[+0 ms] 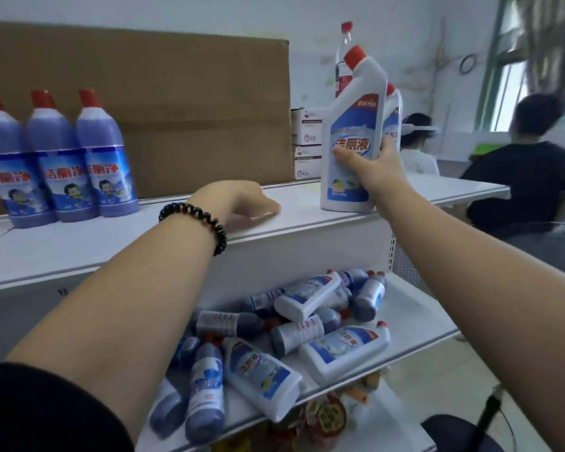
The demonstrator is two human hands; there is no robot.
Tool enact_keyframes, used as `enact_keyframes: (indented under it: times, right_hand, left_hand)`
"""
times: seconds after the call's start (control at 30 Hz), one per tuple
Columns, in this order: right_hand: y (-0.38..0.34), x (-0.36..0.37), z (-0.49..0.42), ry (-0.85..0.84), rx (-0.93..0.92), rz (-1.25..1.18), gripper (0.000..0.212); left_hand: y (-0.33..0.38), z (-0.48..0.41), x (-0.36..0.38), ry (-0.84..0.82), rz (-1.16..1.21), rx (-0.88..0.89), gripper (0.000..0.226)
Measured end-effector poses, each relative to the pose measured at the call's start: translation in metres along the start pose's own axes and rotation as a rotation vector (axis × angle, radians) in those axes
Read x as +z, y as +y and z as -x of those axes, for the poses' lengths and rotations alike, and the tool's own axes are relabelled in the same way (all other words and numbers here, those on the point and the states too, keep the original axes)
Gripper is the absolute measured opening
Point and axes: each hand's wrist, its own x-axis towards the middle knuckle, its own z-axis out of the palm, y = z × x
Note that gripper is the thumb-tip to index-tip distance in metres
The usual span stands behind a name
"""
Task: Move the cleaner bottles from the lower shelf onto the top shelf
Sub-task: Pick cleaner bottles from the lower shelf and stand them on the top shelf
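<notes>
My right hand (371, 166) grips a white cleaner bottle (351, 125) with a red cap, standing upright on the top shelf (291, 220). A second white bottle (392, 115) stands just behind it. My left hand (242, 202) rests knuckles-down on the top shelf with fingers curled, holding nothing. Three purple cleaner bottles (59, 161) with red caps stand in a row at the shelf's left. On the lower shelf (415, 318) lies a heap of several white and purple bottles (291, 337) on their sides.
A large cardboard sheet (177, 109) leans against the wall behind the top shelf. Small white boxes (305, 145) and a clear bottle (344, 60) stand behind the white bottles. Two people (516, 168) sit at the right. Packaged goods (327, 415) lie under the lower shelf.
</notes>
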Motion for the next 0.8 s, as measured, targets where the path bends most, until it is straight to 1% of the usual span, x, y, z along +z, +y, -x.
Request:
enact_keyframes:
  times: [0.07, 0.17, 0.3, 0.4, 0.47, 0.6, 0.63, 0.73, 0.8]
  right_hand:
    - [0.009, -0.006, -0.023, -0.039, 0.024, 0.003, 0.058]
    - [0.023, -0.013, -0.059, -0.137, 0.055, -0.020, 0.062]
    - [0.040, -0.014, -0.100, -0.311, 0.088, -0.013, 0.059]
    - [0.041, -0.017, -0.130, -0.458, 0.055, 0.197, 0.056]
    - [0.039, -0.019, -0.147, -0.512, -0.003, 0.328, 0.058]
    - [0.037, -0.017, -0.166, -0.526, -0.099, 0.472, 0.062]
    - [0.038, -0.015, -0.170, -0.522, -0.106, 0.491, 0.062]
    - [0.043, -0.007, -0.178, -0.514, -0.116, 0.526, 0.061]
    - [0.044, 0.000, -0.180, -0.495, -0.117, 0.541, 0.060]
  left_hand:
    - [0.011, -0.015, 0.000, -0.005, -0.027, -0.035, 0.053]
    - [0.032, -0.036, -0.003, -0.020, -0.085, -0.109, 0.051]
    - [0.051, -0.062, -0.008, -0.072, -0.114, -0.230, 0.058]
    - [0.058, -0.077, -0.009, -0.103, -0.117, -0.315, 0.062]
    - [0.061, -0.081, -0.011, -0.115, -0.101, -0.354, 0.065]
    - [0.060, -0.094, -0.006, -0.123, -0.066, -0.384, 0.091]
    - [0.062, -0.094, -0.005, -0.134, -0.060, -0.386, 0.088]
    - [0.069, -0.086, -0.003, -0.122, -0.056, -0.381, 0.068]
    - [0.067, -0.085, -0.002, -0.115, -0.045, -0.378, 0.067]
